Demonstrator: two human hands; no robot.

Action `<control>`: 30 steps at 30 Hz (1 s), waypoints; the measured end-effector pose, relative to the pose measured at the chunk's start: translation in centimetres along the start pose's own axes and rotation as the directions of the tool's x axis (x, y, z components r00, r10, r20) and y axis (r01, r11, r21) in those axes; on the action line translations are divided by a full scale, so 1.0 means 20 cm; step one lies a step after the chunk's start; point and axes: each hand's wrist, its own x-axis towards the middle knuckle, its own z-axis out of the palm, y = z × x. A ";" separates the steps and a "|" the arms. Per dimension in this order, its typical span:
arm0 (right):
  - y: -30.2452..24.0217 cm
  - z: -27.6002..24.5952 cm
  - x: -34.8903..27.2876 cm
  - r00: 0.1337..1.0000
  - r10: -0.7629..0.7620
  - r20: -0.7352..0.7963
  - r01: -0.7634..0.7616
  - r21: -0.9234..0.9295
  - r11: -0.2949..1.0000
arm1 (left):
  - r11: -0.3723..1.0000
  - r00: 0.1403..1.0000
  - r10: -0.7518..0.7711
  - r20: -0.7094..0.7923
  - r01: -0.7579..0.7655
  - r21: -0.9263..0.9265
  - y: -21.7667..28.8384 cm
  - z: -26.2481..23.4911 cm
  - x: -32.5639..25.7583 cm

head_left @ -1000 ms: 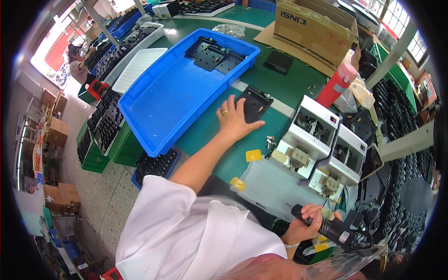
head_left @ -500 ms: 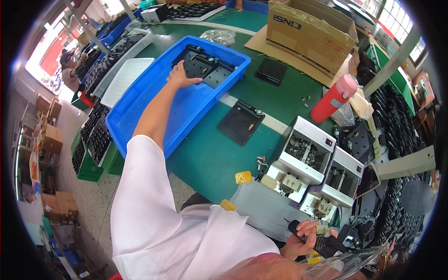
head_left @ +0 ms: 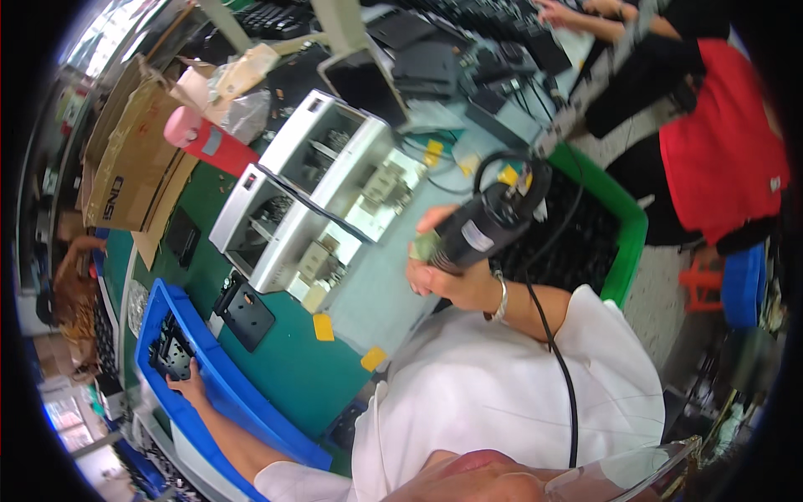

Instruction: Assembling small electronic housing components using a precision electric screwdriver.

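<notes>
My left hand (head_left: 191,386) reaches into a long blue bin (head_left: 226,393), thumb and fingers apart at the edge of a black perforated plate (head_left: 174,351). Other black parts lie close by it, partly hidden. In my right hand (head_left: 443,280) is a black corded electric screwdriver (head_left: 481,236), with the fingers wrapped round its body. Its bit cannot be made out. One finger of that hand wears a yellowish-green wrap. Between the bin and the machines, another black plate (head_left: 245,315) rests on the green table (head_left: 293,368).
Two white machines with trays of small metal parts (head_left: 322,151) stand mid-table. Behind them are a red bottle (head_left: 209,140) and a cardboard box (head_left: 125,176). A green crate (head_left: 629,247) of black parts sits at right. Another person in red (head_left: 723,142) is beyond it.
My view has swung to the right. My right hand with the screwdriver now shows higher and fuller in the picture. The left hand stays at the plates in the blue bin.
</notes>
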 end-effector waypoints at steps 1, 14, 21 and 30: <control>-0.01 -0.02 -0.01 1.000 0.003 -0.004 -0.003 -0.023 1.000 | 1.000 0.999 0.029 0.014 -0.029 0.006 0.09 -0.02 -0.03; -0.02 -0.10 -0.09 0.996 -0.009 0.088 0.000 0.097 0.995 | 0.936 0.977 0.056 0.205 0.020 -0.352 0.58 -0.73 -0.63; -0.04 -0.02 0.04 0.981 -0.192 -0.025 0.192 0.252 0.949 | 0.859 0.927 0.343 0.149 -0.246 -0.449 1.10 -0.92 -1.31; 0.03 0.23 0.33 0.927 -0.358 0.115 0.337 0.168 0.926 | 0.814 0.749 0.537 0.387 -0.342 -0.469 1.40 -0.70 -1.73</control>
